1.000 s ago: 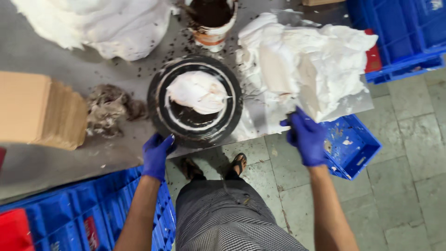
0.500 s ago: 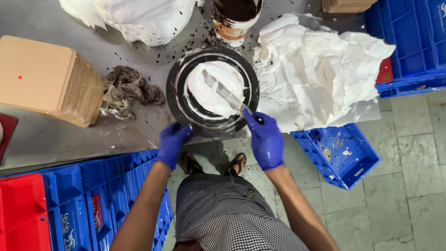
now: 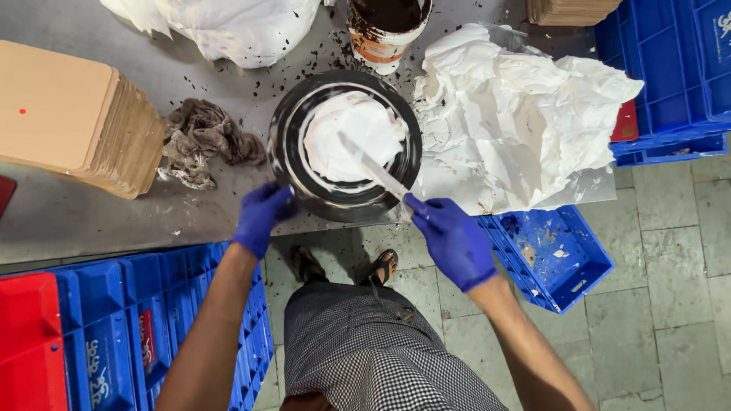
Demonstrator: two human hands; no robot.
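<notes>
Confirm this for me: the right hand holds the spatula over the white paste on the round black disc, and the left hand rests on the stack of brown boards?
Not quite. In the head view the left hand touches the rim of the round black disc, not the stack of brown boards. The right hand does hold the spatula over the white paste.

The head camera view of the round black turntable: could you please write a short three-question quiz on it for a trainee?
1. True or false: the right hand holds a flat spatula whose blade lies across the white cream.
2. What does the left hand touch?
A. the crumpled rag
B. the rim of the black turntable
C. the cardboard stack
3. What colour are the gloves on both hands?

Key: 1 true; 2 B; 3 blue.
</notes>
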